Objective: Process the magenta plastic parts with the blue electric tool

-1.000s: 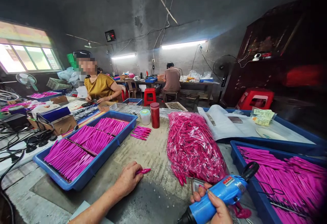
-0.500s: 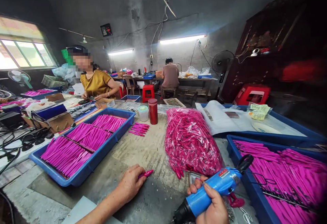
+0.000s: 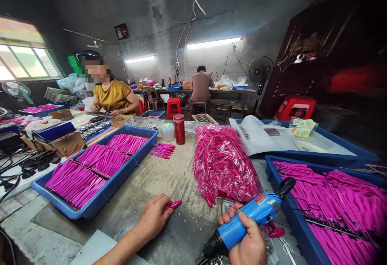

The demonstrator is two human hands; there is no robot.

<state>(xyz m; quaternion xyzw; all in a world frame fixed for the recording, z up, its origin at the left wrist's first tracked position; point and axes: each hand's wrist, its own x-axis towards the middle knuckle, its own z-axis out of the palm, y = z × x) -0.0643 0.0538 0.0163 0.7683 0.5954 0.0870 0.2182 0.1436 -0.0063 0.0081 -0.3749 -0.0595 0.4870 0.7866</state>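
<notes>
Between the fingers of my left hand (image 3: 155, 214) is a small glossy pink pointed piece (image 3: 174, 204), held low over the table mat. Most of that piece is hidden by the fingers. My right hand (image 3: 249, 237) is wrapped round a blue electric screwdriver (image 3: 238, 228), tilted so its black nose points down and left. The tip is at the bottom edge, near a heap of small metal parts (image 3: 219, 260). Small metal rings (image 3: 193, 218) lie scattered between my hands. Beyond them stands a clear plastic bag full of pink pieces (image 3: 225, 162).
A blue tray of long pink pieces (image 3: 140, 158) stands at the left, another such tray (image 3: 273, 176) at the right. Several pink pieces (image 3: 163, 150) lie near a red canister (image 3: 179, 132) and a lidded tub (image 3: 167, 133). A co-worker (image 3: 113, 98) sits across the table.
The screwdriver and my right hand have shifted slightly left and down. My left hand keeps its grip on the pink piece. The whole view has shifted a little.
</notes>
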